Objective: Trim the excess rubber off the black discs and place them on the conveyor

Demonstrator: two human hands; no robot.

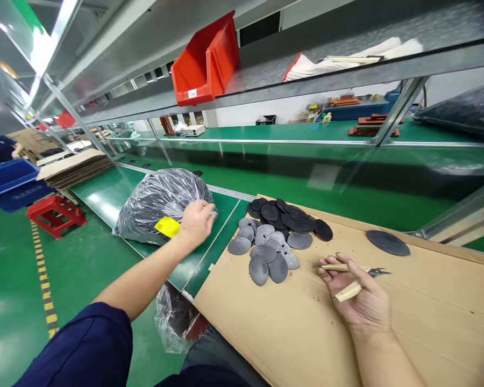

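My left hand [196,224] is closed at the right end of a full clear plastic bag [161,193], pinching its gathered mouth. Dark pieces show through the film, and a yellow label [167,227] is stuck on the bag's side. My right hand [357,298], palm up over the cardboard, has its fingers curled around a pair of nippers [349,290] with cream handles, their dark jaws pointing right. Between my hands lies a heap of oval discs [268,252], black at the back and grey in front. One larger black oval [388,242] lies apart, beyond my right hand.
A cardboard sheet [435,317] covers the bench ahead. Overhead, a metal shelf carries a red bin [205,62] and white gloves [347,60]. Stacked cardboard [76,166], a red stool [56,215] and a blue crate [16,183] stand at left. Another person [0,148] is at far left.
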